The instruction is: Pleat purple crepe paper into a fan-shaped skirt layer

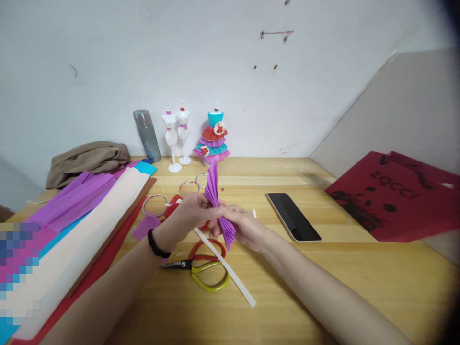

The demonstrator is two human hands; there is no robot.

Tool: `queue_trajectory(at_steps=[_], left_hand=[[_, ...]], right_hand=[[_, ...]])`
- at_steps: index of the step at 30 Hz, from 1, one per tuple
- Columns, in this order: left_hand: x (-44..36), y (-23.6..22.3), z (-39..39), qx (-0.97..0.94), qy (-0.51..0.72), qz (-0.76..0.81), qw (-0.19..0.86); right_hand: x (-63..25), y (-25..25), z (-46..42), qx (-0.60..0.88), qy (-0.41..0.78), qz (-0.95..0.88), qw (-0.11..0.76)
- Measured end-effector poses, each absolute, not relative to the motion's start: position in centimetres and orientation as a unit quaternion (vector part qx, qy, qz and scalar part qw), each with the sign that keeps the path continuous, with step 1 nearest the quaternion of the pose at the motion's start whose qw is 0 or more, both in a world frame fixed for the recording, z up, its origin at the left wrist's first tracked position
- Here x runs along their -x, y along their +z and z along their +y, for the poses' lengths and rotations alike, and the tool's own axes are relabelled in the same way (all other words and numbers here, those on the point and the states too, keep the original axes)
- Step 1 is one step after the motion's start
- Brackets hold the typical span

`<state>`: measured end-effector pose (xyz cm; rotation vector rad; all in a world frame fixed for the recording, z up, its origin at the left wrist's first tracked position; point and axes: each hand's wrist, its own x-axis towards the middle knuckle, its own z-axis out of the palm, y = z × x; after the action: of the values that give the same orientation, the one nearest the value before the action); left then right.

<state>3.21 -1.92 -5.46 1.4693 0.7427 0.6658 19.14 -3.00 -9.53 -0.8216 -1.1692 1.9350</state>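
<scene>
Pinching: I watch the left hand (196,208) and right hand (247,227) grip the pleated purple paper (212,184) at its middle, thumbs pressing in, folds flaring above and below the fingers.
Tabletop: light wood (345,278) runs beneath the fingers, its far edge meeting the pale wall (143,52).
Wall: beyond the fingers I see scuffs, dark spots and a thin red line.
Scissors: nearer me than the fingers, the scissors (187,264) lie flat, a white strip (235,279) slanting across their handles.
Left side: metal rings (143,206) lie left of and beyond the fingers; farther left are layered coloured sheets (86,239), with brown cloth (89,155) behind.
Far edge: beyond the fingers stand a flask (146,136), two white dress forms (171,136) and a ruffled dress form (216,136).
Right side: the phone (294,218) lies flat right of the fingers; a red bag (362,201) sits farther out, by the table's right edge.
Room: I find bare wood between phone and bag, and nearer me; the sheets crowd the left forearm.
</scene>
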Motion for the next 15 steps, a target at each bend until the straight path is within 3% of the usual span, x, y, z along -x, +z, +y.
queue_trajectory(at_steps=[15], left_hand=[[-3.8, -6.7, -1.7, -0.624, 0.324, 0.354, 0.616]], right_hand=[[-19.2, -9.4, -3.0, 0.327, 0.761, -0.429, 0.360]])
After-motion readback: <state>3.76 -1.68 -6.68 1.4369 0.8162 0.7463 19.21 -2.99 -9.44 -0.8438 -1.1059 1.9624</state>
